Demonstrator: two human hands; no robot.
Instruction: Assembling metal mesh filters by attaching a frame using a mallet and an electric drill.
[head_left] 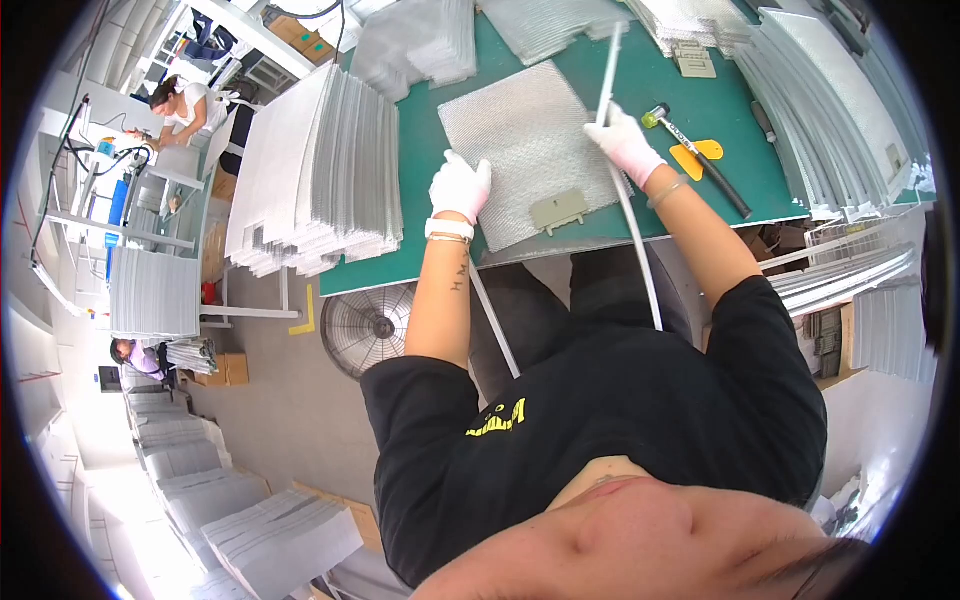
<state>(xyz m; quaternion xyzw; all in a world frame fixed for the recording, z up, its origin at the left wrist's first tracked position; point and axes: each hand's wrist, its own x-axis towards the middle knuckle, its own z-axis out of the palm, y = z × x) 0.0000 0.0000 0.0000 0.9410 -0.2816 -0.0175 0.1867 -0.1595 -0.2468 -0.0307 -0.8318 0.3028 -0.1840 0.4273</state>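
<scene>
Now right hand (622, 140) gripping metal strip (630, 215), left hand (460, 187) flat on mesh panel (520, 140) edge

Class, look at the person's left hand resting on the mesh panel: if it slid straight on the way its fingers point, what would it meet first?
The left hand points up across the mesh panel. It would probably cross bare mesh first, then green mat, before the stacked panels; depth is uncertain.

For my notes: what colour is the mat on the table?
Green mat, clearest in the head view.
</scene>
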